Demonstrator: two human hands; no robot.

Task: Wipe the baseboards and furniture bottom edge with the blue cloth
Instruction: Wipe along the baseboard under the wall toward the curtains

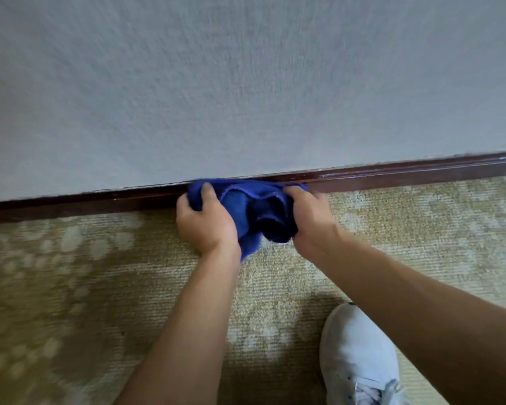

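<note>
A crumpled blue cloth [253,209] is pressed against the dark brown baseboard [392,175] that runs along the foot of the wall, rising toward the right. My left hand [206,222] grips the cloth's left side with the fingers curled over it. My right hand [311,217] holds the right side, fingertips reaching the baseboard's top edge. The cloth's top edge lies along the baseboard's upper lip, and a loose corner hangs down between my wrists over the carpet.
A pale textured wall [246,83] fills the upper half of the view. Beige patterned carpet [85,273] covers the floor. My white sneaker [360,358] stands on the carpet at the lower right, below my right forearm.
</note>
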